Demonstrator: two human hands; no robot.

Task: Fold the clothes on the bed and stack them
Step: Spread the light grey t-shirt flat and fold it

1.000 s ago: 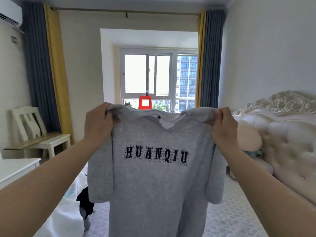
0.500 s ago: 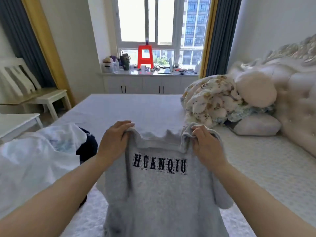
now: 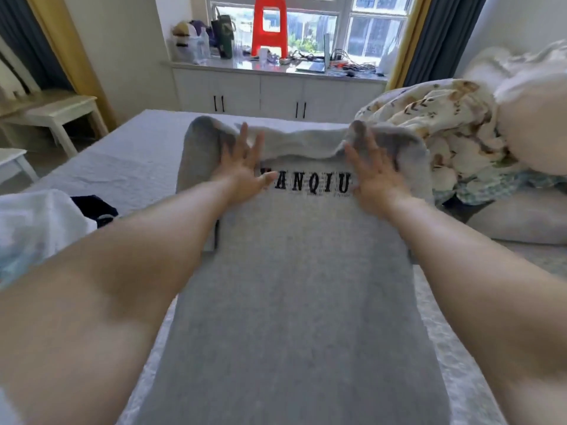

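Observation:
A grey T-shirt [image 3: 306, 271] with black lettering lies face up on the bed [image 3: 122, 154], collar end away from me. My left hand [image 3: 242, 167] rests flat on its left shoulder, fingers spread and covering the first letters. My right hand [image 3: 371, 173] lies flat on the right shoulder, fingers spread too. Both shoulder parts of the shirt are bunched up and lifted beyond my fingertips. A white garment [image 3: 33, 228] and a dark garment [image 3: 95, 207] lie on the bed to the left.
A floral quilt [image 3: 438, 127] and pillows [image 3: 521, 219] are heaped on the right side of the bed. White cabinets [image 3: 276, 93] with a red stool [image 3: 270, 26] on top stand under the window. A white bench [image 3: 55, 115] stands at the left.
The shirt went from held up in the air by its shoulders down onto the bed. Both hands let go of the shoulders and now lie flat with fingers spread.

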